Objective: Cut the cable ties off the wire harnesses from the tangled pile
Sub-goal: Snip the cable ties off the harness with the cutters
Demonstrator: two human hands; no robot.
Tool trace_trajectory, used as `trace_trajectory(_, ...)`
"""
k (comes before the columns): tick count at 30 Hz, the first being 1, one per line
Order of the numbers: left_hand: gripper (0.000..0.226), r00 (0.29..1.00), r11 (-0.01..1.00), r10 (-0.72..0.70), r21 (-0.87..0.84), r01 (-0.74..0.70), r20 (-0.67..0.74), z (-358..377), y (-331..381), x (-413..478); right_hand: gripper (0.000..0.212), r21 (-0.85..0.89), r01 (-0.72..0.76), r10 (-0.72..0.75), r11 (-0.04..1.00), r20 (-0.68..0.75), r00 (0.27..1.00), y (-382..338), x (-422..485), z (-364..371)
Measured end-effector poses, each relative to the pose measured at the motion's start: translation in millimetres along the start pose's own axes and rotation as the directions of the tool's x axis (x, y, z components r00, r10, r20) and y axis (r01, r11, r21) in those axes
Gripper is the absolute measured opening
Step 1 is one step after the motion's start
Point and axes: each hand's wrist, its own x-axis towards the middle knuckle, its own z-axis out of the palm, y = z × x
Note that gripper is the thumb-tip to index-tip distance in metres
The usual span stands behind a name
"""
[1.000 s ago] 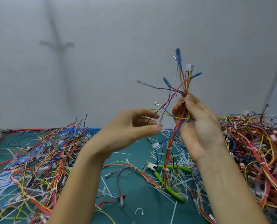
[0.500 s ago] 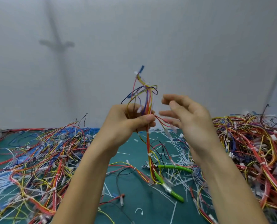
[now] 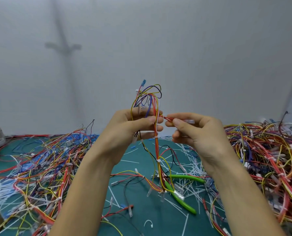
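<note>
Left fingers [image 3: 148, 119] grip the harness [image 3: 157, 150] (upright); right fingers [image 3: 181, 124] pinch its red wire [image 3: 167, 118].

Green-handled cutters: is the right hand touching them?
Apart. Head view: green-handled cutters lie on the teal mat; right hand is up above, pinching a red wire.

One head-worn wide-angle view, forward and down, close over the green mat [image 3: 141, 213], toward a grey wall [image 3: 210, 48]

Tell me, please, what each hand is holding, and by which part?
The left hand grips the wire harness near its looped top; the fingers of the right hand pinch a red branch wire beside the bundle.
</note>
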Motion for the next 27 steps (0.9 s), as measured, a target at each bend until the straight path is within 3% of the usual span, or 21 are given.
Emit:
trace_trajectory(3, 0.036, 1.000, 1.000, -0.002, 0.001, 0.002, 0.020, -3.4, 2.4, -1.7, 0.012, 0.004, -0.029, 0.029, 1.000, 0.025, 0.999, 0.4, 0.0, 1.4)
trace_trajectory(6, 0.042, 0.999, 0.999, 0.036, 0.009, -0.036, 0.002, -8.9, 4.7, -2.4, 0.064, -0.167, -0.084, 0.109, 0.982, 0.144, 0.984, 2.3, 0.3, -2.1)
trace_trajectory(8, 0.043, 0.998, 0.998, 0.060, 0.002, -0.060, -0.023, -12.9, 5.9, -2.6, 0.086, -0.279, -0.126, 0.198, 0.952, 0.246, 0.949, 2.8, -1.8, -1.7)
trace_trajectory(10, 0.042, 0.996, 0.998, 0.069, -0.011, -0.070, -0.050, -16.4, 6.5, -2.7, 0.082, -0.336, -0.164, 0.278, 0.927, 0.328, 0.903, 3.2, -4.4, -0.1)
trace_trajectory(12, 0.043, 0.995, 0.997, 0.074, -0.030, -0.076, -0.067, -18.7, 6.4, -2.5, 0.063, -0.374, -0.155, 0.294, 0.914, 0.349, 0.890, 4.5, -4.7, 1.4)
trace_trajectory(16, 0.057, 0.991, 0.994, 0.092, -0.048, -0.097, -0.092, -16.9, 5.9, -2.0, 0.022, -0.277, -0.083, 0.170, 0.957, 0.306, 0.937, 6.8, -3.2, 4.3)
trace_trajectory(19, 0.066, 0.989, 0.992, 0.108, -0.047, -0.114, -0.103, -12.4, 4.7, -1.4, 0.012, -0.231, -0.064, 0.126, 0.971, 0.268, 0.955, 9.2, -2.9, 6.2)
trace_trajectory(22, 0.073, 0.980, 0.985, 0.131, -0.089, -0.145, -0.152, -7.9, 4.3, -0.6, 0.013, -0.124, -0.095, 0.119, 0.988, 0.205, 0.971, 11.1, -1.5, 7.9)
trace_trajectory(24, 0.077, 0.970, 0.977, 0.149, -0.120, -0.174, -0.189, -7.0, 5.4, -0.3, 0.036, -0.064, -0.158, 0.168, 0.985, 0.239, 0.956, 11.2, -1.0, 6.9)
trace_trajectory(27, 0.078, 0.958, 0.967, 0.158, -0.161, -0.199, -0.239, -9.6, 7.4, -0.1, 0.057, -0.231, -0.182, 0.261, 0.956, 0.377, 0.889, 11.9, -3.6, 2.2)
